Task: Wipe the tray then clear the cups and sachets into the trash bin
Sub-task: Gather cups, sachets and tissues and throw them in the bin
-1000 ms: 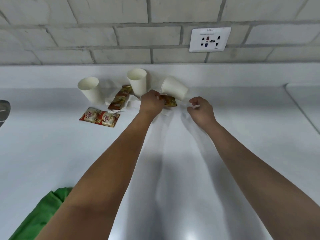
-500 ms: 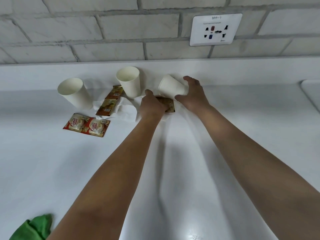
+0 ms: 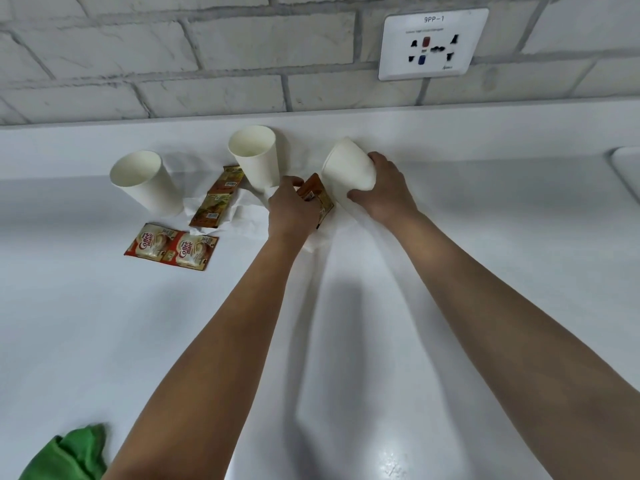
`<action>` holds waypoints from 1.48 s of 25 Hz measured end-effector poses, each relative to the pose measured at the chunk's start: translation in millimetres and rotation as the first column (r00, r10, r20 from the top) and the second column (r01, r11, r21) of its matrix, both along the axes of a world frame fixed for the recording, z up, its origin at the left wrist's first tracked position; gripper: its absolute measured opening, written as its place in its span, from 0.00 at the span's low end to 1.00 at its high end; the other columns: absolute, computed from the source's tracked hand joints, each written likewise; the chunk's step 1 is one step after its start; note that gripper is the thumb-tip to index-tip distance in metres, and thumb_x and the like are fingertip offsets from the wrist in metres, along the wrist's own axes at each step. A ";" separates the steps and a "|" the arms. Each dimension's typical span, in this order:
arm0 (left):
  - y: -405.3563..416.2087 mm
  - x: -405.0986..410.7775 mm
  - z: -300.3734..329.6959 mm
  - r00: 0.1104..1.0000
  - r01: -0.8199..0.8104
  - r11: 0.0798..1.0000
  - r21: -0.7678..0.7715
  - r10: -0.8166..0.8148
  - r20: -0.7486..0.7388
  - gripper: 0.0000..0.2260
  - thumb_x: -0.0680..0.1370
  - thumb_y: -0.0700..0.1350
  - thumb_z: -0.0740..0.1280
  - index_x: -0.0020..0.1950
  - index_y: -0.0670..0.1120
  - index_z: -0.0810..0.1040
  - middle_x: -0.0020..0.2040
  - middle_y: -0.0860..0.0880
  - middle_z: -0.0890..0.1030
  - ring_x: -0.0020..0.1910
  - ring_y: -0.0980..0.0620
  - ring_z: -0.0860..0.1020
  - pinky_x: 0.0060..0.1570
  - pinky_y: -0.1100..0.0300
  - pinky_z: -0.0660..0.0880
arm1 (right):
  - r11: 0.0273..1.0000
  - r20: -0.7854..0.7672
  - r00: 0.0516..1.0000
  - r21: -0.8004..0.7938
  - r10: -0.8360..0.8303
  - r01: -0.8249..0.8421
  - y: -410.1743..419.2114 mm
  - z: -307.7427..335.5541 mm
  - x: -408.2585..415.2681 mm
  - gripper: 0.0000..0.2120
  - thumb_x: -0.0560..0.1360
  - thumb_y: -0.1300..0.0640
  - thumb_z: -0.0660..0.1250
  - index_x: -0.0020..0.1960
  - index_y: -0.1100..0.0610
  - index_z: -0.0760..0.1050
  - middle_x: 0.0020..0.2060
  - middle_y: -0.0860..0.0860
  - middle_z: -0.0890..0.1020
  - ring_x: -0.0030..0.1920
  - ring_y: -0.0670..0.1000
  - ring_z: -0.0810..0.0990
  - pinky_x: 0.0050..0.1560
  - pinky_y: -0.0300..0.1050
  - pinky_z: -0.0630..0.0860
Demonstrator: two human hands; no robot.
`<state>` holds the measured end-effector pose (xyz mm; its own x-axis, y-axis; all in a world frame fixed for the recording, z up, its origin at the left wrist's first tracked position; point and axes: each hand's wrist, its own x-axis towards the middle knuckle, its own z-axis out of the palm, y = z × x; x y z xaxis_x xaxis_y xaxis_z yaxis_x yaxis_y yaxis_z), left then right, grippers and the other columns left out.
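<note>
Left hand (image 3: 292, 211): fingers curled, pinching a brown sachet (image 3: 316, 197) lifted at a tilt, its top corner up between the two hands. Under that hand, crumpled white tissue (image 3: 247, 216) spread on the surface (image 3: 485, 271).

Right hand (image 3: 384, 188): fingers (image 3: 382, 161) wrapped over the far side and thumb on the near side of a tilted white paper cup (image 3: 348, 169), mouth turned left and away. Cannot tell whether that cup's base touches the surface or hangs just above it.

Just left of the left hand, a second paper cup (image 3: 254, 155), upright, mouth open toward the camera, close to the back ledge. Touching its lower left edge, a strip of two brown sachets (image 3: 216, 197), lying partly on the tissue, slanted from upper right to lower left. Further left, a third paper cup (image 3: 145, 181), upright, apart from the strip. Nearer the camera than that cup, a joined pair of red and cream Coffee mate sachets (image 3: 171, 245), flat on the bare surface, just off the tissue's edge.

At the bottom left corner, a bunched green cloth (image 3: 74, 455), well apart from the cups. At the right edge, a rounded white rim (image 3: 627, 171) of something cut off by the frame. Behind the ledge, a wall of pale bricks (image 3: 173, 46) with a white socket plate (image 3: 433, 43) marked 9PP-1 above the right hand.
</note>
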<state>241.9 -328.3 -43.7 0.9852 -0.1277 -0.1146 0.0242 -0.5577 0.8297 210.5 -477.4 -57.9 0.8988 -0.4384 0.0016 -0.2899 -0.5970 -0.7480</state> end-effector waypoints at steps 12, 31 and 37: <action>31.4 -80.1 36.1 0.979 -0.101 0.889 -0.447 0.009 -0.202 0.16 0.74 0.35 0.63 0.61 0.45 0.71 0.58 0.43 0.76 0.55 0.44 0.78 0.49 0.49 0.80 | 0.931 0.151 0.955 0.303 -0.256 0.202 40.2 40.6 -132.4 0.29 0.69 0.59 0.72 0.67 0.56 0.65 0.54 0.49 0.72 0.52 0.50 0.72 0.41 0.36 0.71; -28.8 -306.7 48.3 0.983 -0.044 0.853 -0.521 -0.056 -0.176 0.17 0.74 0.33 0.61 0.58 0.49 0.68 0.55 0.45 0.75 0.44 0.47 0.79 0.34 0.60 0.80 | 0.917 0.143 0.945 0.320 -0.295 0.237 -31.2 47.1 -363.5 0.31 0.68 0.57 0.73 0.67 0.55 0.64 0.54 0.48 0.71 0.51 0.49 0.71 0.37 0.31 0.67; -43.9 -369.1 41.9 0.975 -0.041 0.866 -0.498 -0.073 -0.208 0.17 0.75 0.33 0.61 0.61 0.48 0.68 0.56 0.44 0.74 0.46 0.46 0.79 0.35 0.60 0.79 | 0.899 0.119 0.930 0.326 -0.347 0.293 -48.7 38.1 -431.7 0.32 0.68 0.57 0.73 0.67 0.55 0.63 0.61 0.54 0.73 0.52 0.50 0.71 0.46 0.40 0.68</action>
<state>-127.1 -372.2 -1.8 0.9412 -0.2394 -0.2382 0.2266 -0.0752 0.9711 -221.3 -526.1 -19.9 0.7074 -0.7060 -0.0344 -0.2798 -0.2350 -0.9309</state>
